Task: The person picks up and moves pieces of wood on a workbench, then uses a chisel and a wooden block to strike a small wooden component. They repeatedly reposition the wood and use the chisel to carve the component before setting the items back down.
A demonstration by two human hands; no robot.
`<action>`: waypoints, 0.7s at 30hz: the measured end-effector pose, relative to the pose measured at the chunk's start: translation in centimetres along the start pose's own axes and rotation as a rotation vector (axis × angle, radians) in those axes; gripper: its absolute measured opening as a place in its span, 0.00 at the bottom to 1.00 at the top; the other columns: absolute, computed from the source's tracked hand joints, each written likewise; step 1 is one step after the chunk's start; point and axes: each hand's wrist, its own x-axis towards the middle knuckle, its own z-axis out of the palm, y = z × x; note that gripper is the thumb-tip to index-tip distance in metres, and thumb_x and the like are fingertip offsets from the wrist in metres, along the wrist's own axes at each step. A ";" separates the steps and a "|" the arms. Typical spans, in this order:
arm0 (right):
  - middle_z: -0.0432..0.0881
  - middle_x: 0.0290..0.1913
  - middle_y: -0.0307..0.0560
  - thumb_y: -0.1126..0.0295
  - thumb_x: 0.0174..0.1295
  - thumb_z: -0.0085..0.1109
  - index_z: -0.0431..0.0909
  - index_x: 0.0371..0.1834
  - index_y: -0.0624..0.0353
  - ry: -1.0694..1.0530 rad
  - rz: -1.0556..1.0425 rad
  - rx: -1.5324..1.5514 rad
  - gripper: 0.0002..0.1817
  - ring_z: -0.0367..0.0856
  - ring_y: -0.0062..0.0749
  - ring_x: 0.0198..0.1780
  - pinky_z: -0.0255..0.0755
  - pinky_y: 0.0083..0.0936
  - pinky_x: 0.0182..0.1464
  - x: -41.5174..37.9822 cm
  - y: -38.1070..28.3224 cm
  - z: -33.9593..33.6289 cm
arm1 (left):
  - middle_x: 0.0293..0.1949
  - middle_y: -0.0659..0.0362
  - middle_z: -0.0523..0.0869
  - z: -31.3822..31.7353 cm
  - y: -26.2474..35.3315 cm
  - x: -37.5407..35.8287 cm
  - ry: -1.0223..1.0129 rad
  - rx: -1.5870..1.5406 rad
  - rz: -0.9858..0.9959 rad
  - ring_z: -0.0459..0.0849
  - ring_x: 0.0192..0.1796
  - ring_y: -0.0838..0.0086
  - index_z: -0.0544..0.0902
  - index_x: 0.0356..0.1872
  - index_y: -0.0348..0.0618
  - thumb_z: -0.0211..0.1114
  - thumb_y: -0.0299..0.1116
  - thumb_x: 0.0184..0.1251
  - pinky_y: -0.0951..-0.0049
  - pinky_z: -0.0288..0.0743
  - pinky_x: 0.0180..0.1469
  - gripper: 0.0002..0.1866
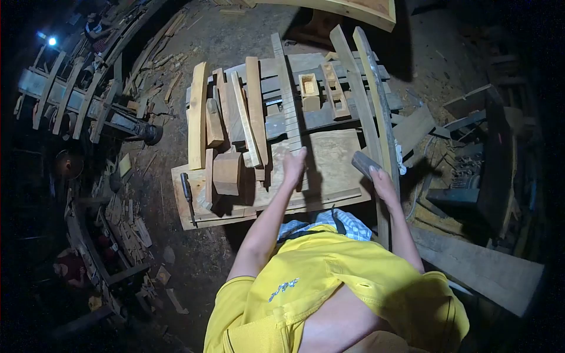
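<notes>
My left hand (pixel 294 167) is closed around the near end of a long narrow wooden strip (pixel 286 94) with evenly spaced marks across it. The strip points away over the workbench (pixel 329 154). To the right, my right hand (pixel 383 183) grips a short dark block (pixel 364 165) above the bench's right side. Just beyond it lie two long boards (pixel 376 106). Left of my left hand are several wooden pieces (pixel 253 106) and a squarish block (pixel 227 173). A screwdriver-like tool (pixel 188 197) with a dark handle rests at the bench's left edge.
A small hollowed wooden box (pixel 309 86) and a slotted wooden piece (pixel 335 93) lie at the back of the bench. Wood scraps (pixel 132 223) litter the floor at left. A wide plank (pixel 479 267) extends at lower right. A person (pixel 70 267) is at far left.
</notes>
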 end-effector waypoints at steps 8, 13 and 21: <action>0.78 0.27 0.56 0.53 0.69 0.41 0.73 0.36 0.74 0.068 0.078 -0.032 0.27 0.76 0.30 0.34 0.68 0.33 0.39 -1.4 5.9 -2.2 | 0.39 0.34 0.80 5.3 -1.8 -0.6 -0.122 0.415 -0.036 0.79 0.45 0.43 0.64 0.54 0.30 0.63 0.51 0.57 0.54 0.73 0.48 0.35; 0.78 0.26 0.51 0.54 0.68 0.43 0.75 0.36 0.71 0.071 0.118 -0.034 0.25 0.74 0.29 0.31 0.69 0.29 0.38 0.6 2.2 -1.9 | 0.44 0.35 0.79 2.3 -5.8 -0.5 -0.132 0.518 0.202 0.80 0.46 0.46 0.63 0.60 0.31 0.64 0.50 0.57 0.56 0.73 0.50 0.38; 0.79 0.39 0.67 0.53 0.64 0.48 0.78 0.39 0.69 -0.098 -0.063 -0.521 0.25 0.78 0.57 0.44 0.68 0.43 0.47 7.6 2.6 2.7 | 0.26 0.61 0.81 -16.5 -16.0 -10.9 -0.380 0.162 -0.442 0.78 0.24 0.77 0.76 0.33 0.41 0.56 0.55 0.64 0.76 0.71 0.22 0.23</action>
